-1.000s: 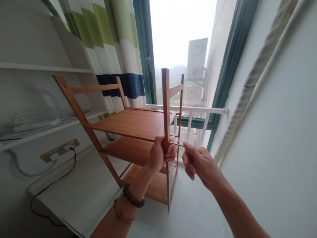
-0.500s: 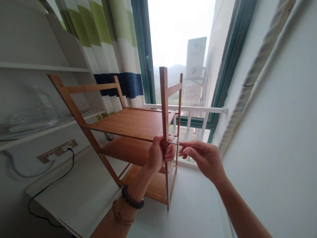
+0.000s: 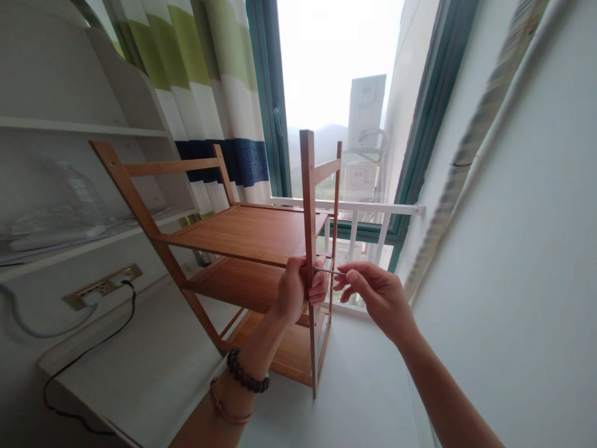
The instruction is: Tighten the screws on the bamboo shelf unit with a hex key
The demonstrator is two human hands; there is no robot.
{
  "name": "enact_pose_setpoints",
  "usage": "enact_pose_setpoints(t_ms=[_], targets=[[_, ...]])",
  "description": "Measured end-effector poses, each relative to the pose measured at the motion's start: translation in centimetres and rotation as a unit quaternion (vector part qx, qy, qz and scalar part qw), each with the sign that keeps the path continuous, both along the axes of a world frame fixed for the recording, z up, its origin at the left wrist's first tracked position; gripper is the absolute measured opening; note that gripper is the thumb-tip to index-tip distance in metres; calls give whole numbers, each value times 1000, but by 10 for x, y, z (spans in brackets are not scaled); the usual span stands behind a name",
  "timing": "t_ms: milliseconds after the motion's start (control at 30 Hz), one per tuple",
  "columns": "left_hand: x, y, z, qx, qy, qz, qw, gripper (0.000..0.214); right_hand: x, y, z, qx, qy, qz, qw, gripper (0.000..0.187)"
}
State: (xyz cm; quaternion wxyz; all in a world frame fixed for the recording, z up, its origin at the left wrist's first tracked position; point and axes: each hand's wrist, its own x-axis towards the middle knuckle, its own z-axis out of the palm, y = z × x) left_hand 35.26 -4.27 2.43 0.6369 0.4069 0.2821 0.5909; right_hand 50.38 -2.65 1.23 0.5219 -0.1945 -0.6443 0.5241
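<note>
A three-tier bamboo shelf rack [image 3: 247, 233] stands on a white desk [image 3: 153, 367] in front of the window. My left hand [image 3: 298, 289] is wrapped round the rack's near front post [image 3: 306, 186], at the level of the top shelf. My right hand [image 3: 370, 292] pinches a thin metal hex key [image 3: 330, 272] that runs sideways into that post, just right of my left fingers. A dark bead bracelet and a reddish cord sit on my left wrist.
White wall shelves [image 3: 84, 130] hold a clear plastic item at the left. A wall socket [image 3: 102, 286] has a black cable trailing over the desk edge. A striped curtain [image 3: 205, 74] hangs behind. A white rail [image 3: 368, 208] crosses the window; a white wall is on the right.
My right hand has rolled at the wrist from a palm-down grip to fingers raised, while it still pinches the hex key. The view has drifted slightly. My left hand keeps its grip.
</note>
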Motion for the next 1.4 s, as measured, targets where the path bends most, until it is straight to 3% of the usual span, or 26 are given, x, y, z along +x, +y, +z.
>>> enact_pose_setpoints(t_ms=[100, 200, 300, 400, 533, 633, 733, 800, 900, 967, 1033, 1200, 1267, 1400], targets=[[1, 0, 0, 3, 1, 0, 1000, 31, 2, -7, 3, 32, -87, -60, 994, 31], [2, 0, 0, 5, 1, 7, 1000, 32, -3, -14, 8, -54, -127, 6, 990, 52], [2, -1, 1, 1, 4, 6, 1000, 32, -6, -15, 10, -86, -88, 26, 992, 44], [1, -1, 2, 0, 6, -5, 1000, 33, 1, -9, 7, -14, -26, 7, 1000, 21], [2, -2, 2, -1, -1, 1, 1000, 32, 14, -1, 1, 84, -47, 68, 993, 26], [2, -3, 2, -2, -6, 11, 1000, 32, 14, -1, 1, 107, -65, 36, 992, 29], [3, -2, 0, 8, -9, 14, 1000, 32, 3, -6, 5, 75, -50, -56, 994, 16], [2, -1, -1, 16, -8, 9, 1000, 32, -6, -8, 9, 7, -26, -70, 997, 26], [0, 1, -2, 17, -6, -6, 1000, 32, -15, -6, 11, -141, 30, 33, 989, 34], [-1, 2, -3, 14, -5, -7, 1000, 32, -15, -3, 9, -189, 57, 82, 977, 30], [-1, 2, -2, 12, -2, -5, 1000, 32, -11, 0, 5, -156, 57, 59, 984, 24], [1, -1, -1, 11, -7, 5, 1000, 31, 4, -2, 2, 24, -42, -68, 997, 22], [2, -1, -1, 16, -5, 9, 1000, 32, 4, -7, 5, 16, -85, -67, 994, 26], [2, 0, -1, 17, 2, 14, 1000, 33, -4, -16, 11, -111, -109, 55, 986, 54]])
